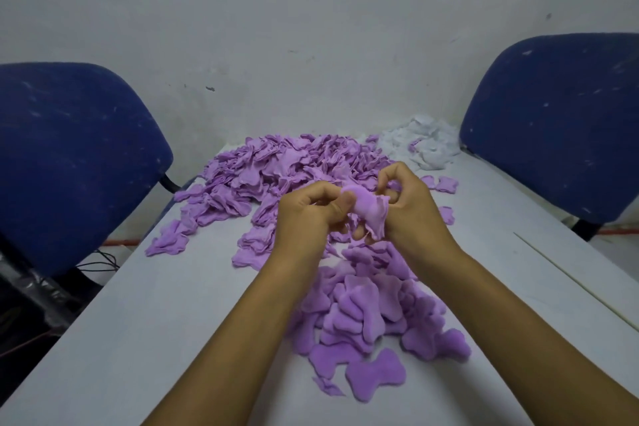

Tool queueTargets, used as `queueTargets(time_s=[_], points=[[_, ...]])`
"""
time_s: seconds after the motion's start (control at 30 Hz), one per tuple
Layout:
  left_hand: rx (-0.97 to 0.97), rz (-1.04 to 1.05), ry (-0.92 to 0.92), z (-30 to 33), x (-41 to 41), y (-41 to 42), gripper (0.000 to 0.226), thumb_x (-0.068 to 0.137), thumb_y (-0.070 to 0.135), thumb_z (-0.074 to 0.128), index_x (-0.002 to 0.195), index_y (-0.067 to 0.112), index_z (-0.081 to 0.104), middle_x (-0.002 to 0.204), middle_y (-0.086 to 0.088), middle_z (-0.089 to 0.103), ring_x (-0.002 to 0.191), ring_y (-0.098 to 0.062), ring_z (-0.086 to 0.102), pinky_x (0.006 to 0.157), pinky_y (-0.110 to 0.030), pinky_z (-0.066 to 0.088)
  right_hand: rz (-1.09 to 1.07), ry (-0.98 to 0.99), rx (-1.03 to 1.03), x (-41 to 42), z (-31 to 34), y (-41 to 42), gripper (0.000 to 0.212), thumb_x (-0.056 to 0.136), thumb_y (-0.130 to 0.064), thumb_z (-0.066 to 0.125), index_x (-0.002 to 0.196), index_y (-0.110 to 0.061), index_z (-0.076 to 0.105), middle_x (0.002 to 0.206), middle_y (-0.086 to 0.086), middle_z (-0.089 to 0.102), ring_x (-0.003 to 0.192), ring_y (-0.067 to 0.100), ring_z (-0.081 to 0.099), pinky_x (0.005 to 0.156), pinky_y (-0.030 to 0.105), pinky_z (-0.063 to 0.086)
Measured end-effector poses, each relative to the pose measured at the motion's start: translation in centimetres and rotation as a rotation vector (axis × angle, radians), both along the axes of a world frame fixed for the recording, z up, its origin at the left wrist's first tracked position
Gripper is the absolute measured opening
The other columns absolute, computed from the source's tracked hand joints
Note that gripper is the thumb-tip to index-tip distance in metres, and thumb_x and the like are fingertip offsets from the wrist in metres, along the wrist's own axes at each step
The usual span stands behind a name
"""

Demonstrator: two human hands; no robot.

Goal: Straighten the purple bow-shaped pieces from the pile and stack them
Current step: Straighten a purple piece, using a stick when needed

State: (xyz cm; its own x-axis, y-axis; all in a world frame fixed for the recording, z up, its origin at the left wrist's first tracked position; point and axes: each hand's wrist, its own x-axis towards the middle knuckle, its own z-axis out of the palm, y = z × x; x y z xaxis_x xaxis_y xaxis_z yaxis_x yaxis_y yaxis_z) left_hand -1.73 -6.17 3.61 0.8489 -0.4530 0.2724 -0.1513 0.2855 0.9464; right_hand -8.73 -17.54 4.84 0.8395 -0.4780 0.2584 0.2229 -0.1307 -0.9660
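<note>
Hands (352, 207) around purple piece (371, 209)

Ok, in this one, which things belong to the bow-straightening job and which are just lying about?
In the job:
purple piece pinched by the left hand and right hand
far purple pile
near purple heap

Lying about:
white scraps
two blue chairs
</note>
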Motion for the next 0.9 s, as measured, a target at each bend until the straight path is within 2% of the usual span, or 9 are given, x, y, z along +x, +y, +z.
queueTargets(time_s=[0.13,0.2,0.3,0.43,0.53,0.63,0.7,0.8,0.9], points=[[0.005,0.09,0.074,-0.1,-0.3,-0.1,0.032,0.084,-0.005,0.065,0.055,0.008,0.06,0.053,-0.012,0.054,0.04,-0.021,0.05,0.044,-0.025,0.045,0.223,0.08,0.067,-0.1,0.1,0.7,0.038,0.09,0.022,0.044,0.098,-0.015,0.047,0.07,0.028,0.063,0.054,0.025,0.068,0.045,0.029,0.055],[0.041,0.13,0.063,0.2,-0.4,-0.2,0.035,0.082,-0.008,0.063,0.053,0.012,0.06,0.052,-0.003,0.058,0.044,-0.017,0.056,0.048,-0.026,0.051,0.279,0.11,0.023,-0.4,0.2,0.1,0.047,0.092,0.019,0.044,0.112,-0.022,0.053,0.089,0.035,0.061,0.066,0.027,0.07,0.055,0.031,0.058],[0.105,0.194,0.055,0.2,0.3,-0.2,0.033,0.084,0.002,0.063,0.055,0.017,0.061,0.054,0.002,0.058,0.047,-0.016,0.051,0.052,-0.031,0.047,0.338,0.119,-0.187,-1.0,0.1,-1.1,0.058,0.092,0.01,0.054,0.125,-0.038,0.052,0.106,0.016,0.057,0.085,0.027,0.07,0.067,0.038,0.061],[0.111,0.167,0.127,0.0,0.9,0.0,0.026,0.083,0.007,0.06,0.059,0.015,0.052,0.059,-0.005,0.059,0.051,-0.019,0.053,0.045,-0.026,0.043,-0.001,-0.116,-0.848,-0.8,-0.7,-1.1,0.048,0.079,0.003,0.072,0.117,-0.025,0.066,0.103,0.003,0.061,0.084,0.01,0.062,0.076,0.022,0.053],[0.066,0.111,0.181,0.2,0.9,0.0,0.024,0.086,0.006,0.058,0.064,0.013,0.05,0.063,-0.007,0.061,0.06,-0.021,0.062,0.052,-0.029,0.05,-0.15,-0.237,-0.934,-0.4,-1.3,-0.7,0.026,0.077,0.003,0.076,0.098,-0.011,0.075,0.088,0.005,0.065,0.074,0.01,0.058,0.069,0.016,0.047],[-0.031,-0.113,0.18,0.5,1.4,0.7,0.009,0.092,0.017,0.061,0.084,0.012,0.059,0.077,-0.005,0.067,0.082,-0.023,0.068,0.077,-0.036,0.056,-0.123,-0.187,-0.616,-0.3,-1.3,-0.4,0.011,0.084,-0.009,0.075,0.095,-0.013,0.077,0.089,0.004,0.068,0.074,0.012,0.063,0.064,0.022,0.055],[0.009,-0.223,0.07,0.8,1.4,1.4,0.021,0.085,0.024,0.065,0.1,0.009,0.066,0.097,-0.013,0.071,0.092,-0.025,0.067,0.082,-0.038,0.055,0.011,-0.125,-0.314,-0.3,-1.0,-0.3,0.009,0.088,-0.013,0.072,0.096,-0.014,0.077,0.09,0.007,0.069,0.074,0.014,0.068,0.061,0.028,0.059],[0.063,-0.106,-0.156,0.8,1.4,1.9,0.013,0.076,0.01,0.074,0.087,0.003,0.07,0.084,-0.009,0.071,0.075,-0.022,0.067,0.068,-0.032,0.057,0.107,0.006,-0.203,-0.4,-0.6,-0.2,0.01,0.091,-0.013,0.067,0.096,-0.007,0.074,0.09,0.019,0.069,0.08,0.027,0.068,0.072,0.038,0.06],[-0.023,-0.034,-0.086,0.8,1.0,1.8,0.008,0.072,0.011,0.073,0.071,0.006,0.067,0.06,-0.003,0.061,0.051,-0.016,0.054,0.051,-0.024,0.049,0.325,0.093,0.183,-0.4,-0.2,0.7,0.006,0.09,-0.009,0.065,0.087,-0.008,0.07,0.084,0.011,0.06,0.08,0.018,0.056,0.07,0.032,0.051]])
